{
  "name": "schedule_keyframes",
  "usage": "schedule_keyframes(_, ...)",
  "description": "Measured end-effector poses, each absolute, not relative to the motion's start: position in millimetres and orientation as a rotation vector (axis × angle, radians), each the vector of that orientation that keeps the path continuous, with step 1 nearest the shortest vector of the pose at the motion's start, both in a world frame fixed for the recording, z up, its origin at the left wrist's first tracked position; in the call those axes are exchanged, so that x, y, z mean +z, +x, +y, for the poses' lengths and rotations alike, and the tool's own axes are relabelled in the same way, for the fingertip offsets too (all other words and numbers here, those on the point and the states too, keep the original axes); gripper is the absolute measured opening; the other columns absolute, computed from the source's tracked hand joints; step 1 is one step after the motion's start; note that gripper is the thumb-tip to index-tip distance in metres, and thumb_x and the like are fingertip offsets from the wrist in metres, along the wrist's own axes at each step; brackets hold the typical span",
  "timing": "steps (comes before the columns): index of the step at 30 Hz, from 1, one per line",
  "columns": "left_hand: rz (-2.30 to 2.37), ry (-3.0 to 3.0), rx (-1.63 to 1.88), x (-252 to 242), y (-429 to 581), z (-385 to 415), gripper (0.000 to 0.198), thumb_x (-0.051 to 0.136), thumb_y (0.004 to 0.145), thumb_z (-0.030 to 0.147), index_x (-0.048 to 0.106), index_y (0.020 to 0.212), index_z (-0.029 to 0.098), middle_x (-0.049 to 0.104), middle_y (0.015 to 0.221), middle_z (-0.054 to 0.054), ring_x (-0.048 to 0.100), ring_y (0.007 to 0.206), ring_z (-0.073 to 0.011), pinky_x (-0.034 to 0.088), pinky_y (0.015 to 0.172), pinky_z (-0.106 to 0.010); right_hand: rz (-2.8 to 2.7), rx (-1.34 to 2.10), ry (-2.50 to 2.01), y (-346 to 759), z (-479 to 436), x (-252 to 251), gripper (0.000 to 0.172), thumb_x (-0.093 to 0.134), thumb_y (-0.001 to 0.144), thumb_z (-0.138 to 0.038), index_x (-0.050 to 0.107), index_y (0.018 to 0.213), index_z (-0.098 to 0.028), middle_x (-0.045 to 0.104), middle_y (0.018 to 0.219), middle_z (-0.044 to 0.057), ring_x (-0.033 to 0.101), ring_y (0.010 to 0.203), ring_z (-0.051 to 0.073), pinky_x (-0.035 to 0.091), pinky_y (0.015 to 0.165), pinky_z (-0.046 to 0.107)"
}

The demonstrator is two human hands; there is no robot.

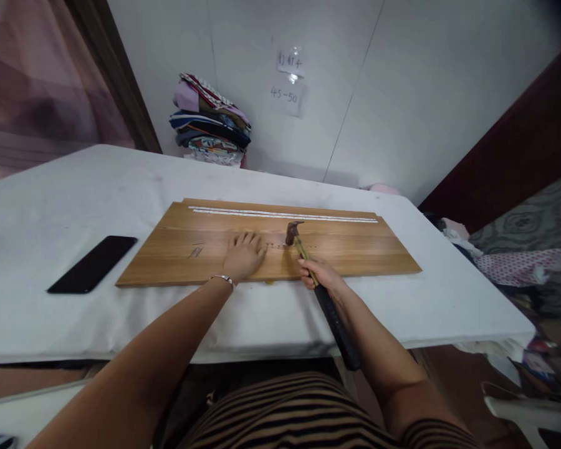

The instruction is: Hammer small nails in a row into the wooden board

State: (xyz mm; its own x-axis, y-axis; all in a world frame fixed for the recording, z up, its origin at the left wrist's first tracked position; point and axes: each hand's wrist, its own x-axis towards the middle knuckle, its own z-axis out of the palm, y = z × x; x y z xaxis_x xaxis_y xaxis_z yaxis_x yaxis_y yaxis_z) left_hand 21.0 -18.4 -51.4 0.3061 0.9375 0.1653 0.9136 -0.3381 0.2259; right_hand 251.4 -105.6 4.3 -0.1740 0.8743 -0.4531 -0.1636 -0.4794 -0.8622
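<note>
A claw hammer (327, 305) is gripped in my right hand (318, 274), with my fingers around the shaft above the black grip. Its rusty head (292, 232) is down at the wooden board (364, 246), close to a row of small nails (273, 245). Whether the head touches a nail I cannot tell. Flat on the board, just left of that row, lies my left hand (244, 254), fingers stretched out and holding nothing. Several loose nails (196, 251) rest on the board further left.
Two white strips (280, 215) run along the board's far side. A black phone (92, 265) lies left of the board on the white-covered table (163, 324). Folded clothes (211, 121) are stacked at the back against the wall, which bears handwritten paper notes (287, 96).
</note>
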Motion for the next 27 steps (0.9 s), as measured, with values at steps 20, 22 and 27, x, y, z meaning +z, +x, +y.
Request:
schedule_keyframes(20,1.765,2.461,0.387,-51.6,21.4,-18.3,0.056,0.038,0.108,0.044,0.065,0.152,0.021,0.06,0.167,-0.016,0.047,0.157,-0.035,0.034,0.13,-0.058,-0.833,1.751,-1.332,248.4,-105.9,0.5,0.049,0.088,0.071,-0.043,0.054,0.102,-0.026,0.044,0.058,-0.014,0.036,0.042,0.007,0.018,0.046,0.02)
schedule_keyframes(22,1.767,2.455,0.388,-51.2,21.3,-18.7,0.056,0.038,0.109,0.045,0.065,0.152,0.022,0.06,0.167,-0.016,0.047,0.158,-0.0347,0.035,0.13,-0.057,-0.834,1.756,-1.326,248.9,-106.6,0.3,0.049,0.088,0.071,-0.043,0.055,0.103,-0.025,0.044,0.058,-0.014,0.036,0.042,0.007,0.018,0.046,0.02)
schedule_keyframes(27,1.752,2.468,0.409,-50.6,20.8,-19.2,0.056,0.038,0.109,0.045,0.067,0.15,0.022,0.062,0.165,-0.017,0.048,0.157,-0.0356,0.036,0.128,-0.058,-0.839,1.736,-1.345,249.9,-106.8,-0.2,0.048,0.087,0.072,-0.044,0.054,0.102,-0.026,0.044,0.057,-0.014,0.035,0.042,0.007,0.018,0.046,0.021)
